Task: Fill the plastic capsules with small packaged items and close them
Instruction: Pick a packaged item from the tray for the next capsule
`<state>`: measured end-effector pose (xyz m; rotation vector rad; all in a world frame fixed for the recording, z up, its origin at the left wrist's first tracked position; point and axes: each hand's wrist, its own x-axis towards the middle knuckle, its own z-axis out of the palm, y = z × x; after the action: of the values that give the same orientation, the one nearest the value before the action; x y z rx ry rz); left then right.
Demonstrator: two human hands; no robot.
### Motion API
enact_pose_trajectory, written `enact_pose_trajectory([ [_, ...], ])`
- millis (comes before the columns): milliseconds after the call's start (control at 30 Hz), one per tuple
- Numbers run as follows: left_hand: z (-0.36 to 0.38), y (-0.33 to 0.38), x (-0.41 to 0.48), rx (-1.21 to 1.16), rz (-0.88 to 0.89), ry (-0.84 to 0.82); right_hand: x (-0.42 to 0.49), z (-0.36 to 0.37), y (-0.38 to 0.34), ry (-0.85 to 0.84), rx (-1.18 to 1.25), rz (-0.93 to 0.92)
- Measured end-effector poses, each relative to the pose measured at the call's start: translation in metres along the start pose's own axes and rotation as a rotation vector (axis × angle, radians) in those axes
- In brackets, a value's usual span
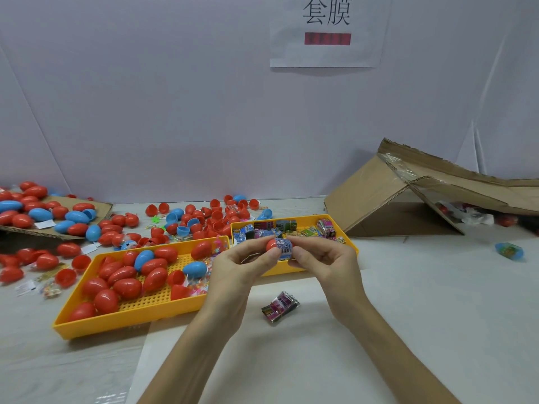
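Observation:
My left hand (pixel 243 262) pinches a red capsule half (pixel 271 245) above the table's middle. My right hand (pixel 320 259) presses a small blue-and-white packet (pixel 284 248) against the open side of that half; how far in it sits is hidden by my fingers. A pink and silver packet (pixel 280 306) lies on the white sheet just below my hands. The left yellow tray (pixel 140 313) holds red and blue capsules. The right yellow tray (pixel 294 268) behind my hands holds several small packets.
Loose red and blue capsules and halves (pixel 201 218) lie scattered behind the trays and at the far left on flat cardboard (pixel 17 230). A collapsed cardboard box (pixel 408 193) stands at the right. One blue filled capsule (pixel 509 251) lies alone at the far right.

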<state>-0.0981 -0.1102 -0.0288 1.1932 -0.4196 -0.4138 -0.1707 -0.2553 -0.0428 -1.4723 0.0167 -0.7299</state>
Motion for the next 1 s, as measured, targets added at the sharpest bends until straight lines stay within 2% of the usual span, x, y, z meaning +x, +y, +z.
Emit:
enact_pose_trajectory([
  [267, -0.009, 0.000, 0.005, 0.061, -0.035, 0.014, 0.002, -0.004, -0.002, -0.019, -0.034, 0.005],
  [467, -0.016, 0.004, 0.007, 0.066, -0.098, -0.092, 0.003, -0.007, -0.002, -0.059, -0.100, 0.003],
  [1000, -0.016, 0.002, 0.006, 0.256, -0.023, -0.115, 0.003, -0.010, -0.004, -0.129, -0.119, -0.002],
])
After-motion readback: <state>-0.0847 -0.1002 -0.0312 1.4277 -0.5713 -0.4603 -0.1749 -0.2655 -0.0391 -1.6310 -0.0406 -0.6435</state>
